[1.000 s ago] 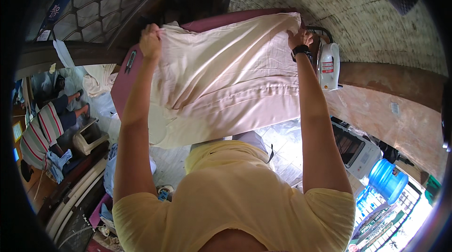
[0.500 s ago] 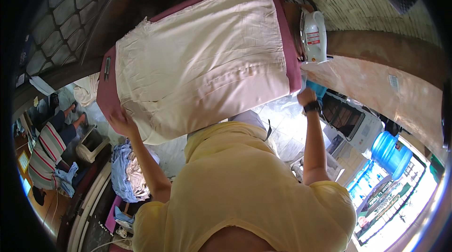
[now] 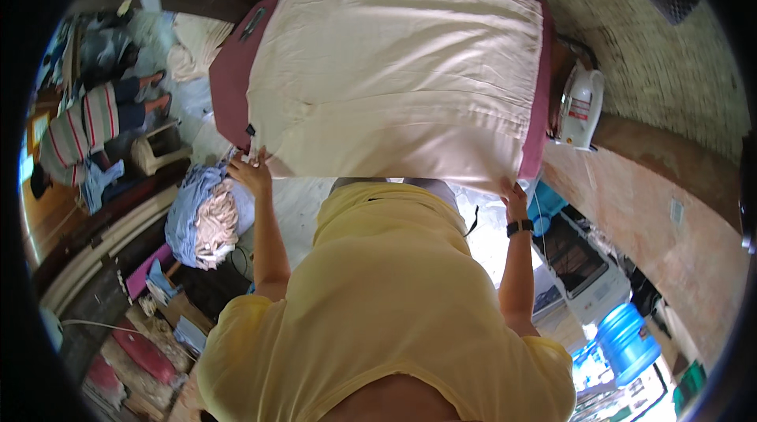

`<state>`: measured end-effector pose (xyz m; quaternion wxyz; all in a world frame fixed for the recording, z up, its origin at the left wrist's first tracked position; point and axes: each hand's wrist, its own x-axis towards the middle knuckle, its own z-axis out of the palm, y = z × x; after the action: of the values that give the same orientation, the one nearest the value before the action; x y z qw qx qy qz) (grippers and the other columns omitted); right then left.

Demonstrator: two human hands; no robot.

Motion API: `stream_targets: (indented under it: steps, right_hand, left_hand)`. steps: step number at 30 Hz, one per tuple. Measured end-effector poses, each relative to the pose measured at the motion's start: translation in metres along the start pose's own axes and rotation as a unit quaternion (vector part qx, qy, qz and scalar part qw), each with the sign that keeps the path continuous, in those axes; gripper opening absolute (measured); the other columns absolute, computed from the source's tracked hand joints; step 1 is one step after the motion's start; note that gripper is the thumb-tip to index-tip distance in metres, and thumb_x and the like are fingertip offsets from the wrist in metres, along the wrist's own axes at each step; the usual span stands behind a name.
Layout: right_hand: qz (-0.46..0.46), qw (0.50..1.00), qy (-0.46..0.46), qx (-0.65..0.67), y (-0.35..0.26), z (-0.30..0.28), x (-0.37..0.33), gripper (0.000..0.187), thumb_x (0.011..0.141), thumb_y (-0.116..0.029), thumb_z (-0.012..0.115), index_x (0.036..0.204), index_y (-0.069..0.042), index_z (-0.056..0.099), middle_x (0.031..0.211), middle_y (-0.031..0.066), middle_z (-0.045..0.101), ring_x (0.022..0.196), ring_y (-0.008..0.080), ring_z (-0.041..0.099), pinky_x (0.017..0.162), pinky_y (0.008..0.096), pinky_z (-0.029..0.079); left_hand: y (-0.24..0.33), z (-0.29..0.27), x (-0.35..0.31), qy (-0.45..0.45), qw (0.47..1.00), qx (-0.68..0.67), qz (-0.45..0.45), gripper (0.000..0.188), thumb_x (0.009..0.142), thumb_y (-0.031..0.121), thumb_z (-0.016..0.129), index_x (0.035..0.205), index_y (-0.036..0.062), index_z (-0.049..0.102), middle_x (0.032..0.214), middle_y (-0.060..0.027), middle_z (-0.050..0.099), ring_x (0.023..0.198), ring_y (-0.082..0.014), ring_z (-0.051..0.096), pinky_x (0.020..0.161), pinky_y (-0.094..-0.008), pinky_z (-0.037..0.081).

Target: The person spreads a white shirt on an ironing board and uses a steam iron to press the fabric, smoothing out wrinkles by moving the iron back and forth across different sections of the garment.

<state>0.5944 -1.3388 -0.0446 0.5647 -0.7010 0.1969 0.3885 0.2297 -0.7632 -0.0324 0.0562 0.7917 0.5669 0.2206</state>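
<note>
A cream cloth (image 3: pixel 394 83) lies spread over a maroon padded ironing board (image 3: pixel 230 83), its near edge hanging slightly past the board. With fingers closed, my left hand (image 3: pixel 252 171) grips the cloth's near left corner, where a small dark tag (image 3: pixel 251 130) and a bit of white show. At the near right corner, my right hand (image 3: pixel 514 200), with a dark band on the wrist, pinches the cloth's edge. Soft creases run across the fabric. On a rest at the board's right end stands a white iron (image 3: pixel 580 107), apart from both hands.
A small dark tool (image 3: pixel 252 24) lies on the board's left end. Left of me are a heap of blue and cream clothes (image 3: pixel 206 217), a beige stool (image 3: pixel 158 148) and a person in a striped top (image 3: pixel 79 130). A blue water jug (image 3: pixel 627 343) stands lower right.
My right hand has come from beside the board onto the cloth's near right corner. My left hand now grips the near left corner. The cloth lies straighter and flatter, and the view has turned.
</note>
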Motion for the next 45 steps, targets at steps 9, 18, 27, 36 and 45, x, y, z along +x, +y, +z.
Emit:
stream_targets:
  steps: [9, 18, 27, 36, 45]
  right_hand:
    - [-0.069, 0.995, 0.003, -0.073, -0.018, -0.014, -0.013, 0.023, 0.089, -0.028, 0.074, 0.084, -0.008, 0.063, 0.074, -0.0077, 0.052, 0.066, 0.0025, 0.041, 0.059, 0.0221, 0.033]
    - [-0.140, 0.976, 0.042, -0.163, -0.025, -0.010, -0.012, 0.031, 0.092, -0.026, 0.070, 0.074, -0.006, 0.055, 0.067, -0.0067, 0.043, 0.065, 0.0039, 0.037, 0.056, 0.0232, 0.030]
    - [-0.208, 0.873, 0.073, -0.436, -0.020, -0.076, -0.031, 0.033, 0.087, -0.032, 0.074, 0.085, -0.003, 0.059, 0.073, 0.0030, 0.052, 0.065, 0.0127, 0.049, 0.060, 0.0295, 0.041]
    - [-0.486, 0.659, 0.242, -0.520, -0.133, 0.093, 0.019, 0.038, 0.091, -0.027, 0.063, 0.124, -0.011, 0.056, 0.121, 0.0193, 0.054, 0.119, 0.0392, 0.045, 0.102, 0.0548, 0.033]
    - [-0.417, 0.680, 0.216, -0.563, -0.147, 0.131, 0.051, 0.052, 0.088, -0.039, 0.067, 0.134, -0.024, 0.051, 0.130, 0.0129, 0.046, 0.125, 0.0331, 0.039, 0.102, 0.0566, 0.029]
  left_hand:
    - [-0.012, 0.002, -0.043, -0.214, 0.917, -0.205, -0.266, 0.063, 0.086, 0.043, 0.074, 0.118, -0.0057, 0.049, 0.106, -0.0105, 0.059, 0.100, -0.0216, 0.054, 0.088, -0.0323, 0.043]
    - [-0.016, -0.011, -0.043, -0.118, 0.954, -0.237, -0.144, 0.037, 0.098, 0.036, 0.057, 0.096, -0.0009, 0.061, 0.080, -0.0134, 0.058, 0.075, -0.0156, 0.050, 0.065, -0.0363, 0.042]
    - [-0.004, -0.052, -0.072, -0.199, 0.969, -0.021, -0.145, 0.026, 0.097, 0.024, 0.057, 0.089, 0.0001, 0.061, 0.067, -0.0189, 0.058, 0.061, -0.0337, 0.056, 0.060, -0.0431, 0.044]
    - [0.109, -0.005, 0.071, -0.001, 0.991, -0.115, 0.075, 0.018, 0.088, 0.009, 0.061, 0.106, 0.0042, 0.060, 0.100, -0.0184, 0.058, 0.104, -0.0373, 0.053, 0.085, -0.0470, 0.044]
    - [0.076, 0.033, 0.114, -0.007, 0.940, -0.321, -0.120, 0.015, 0.086, 0.007, 0.062, 0.100, 0.0010, 0.063, 0.085, -0.0147, 0.068, 0.085, -0.0323, 0.066, 0.079, -0.0394, 0.050]
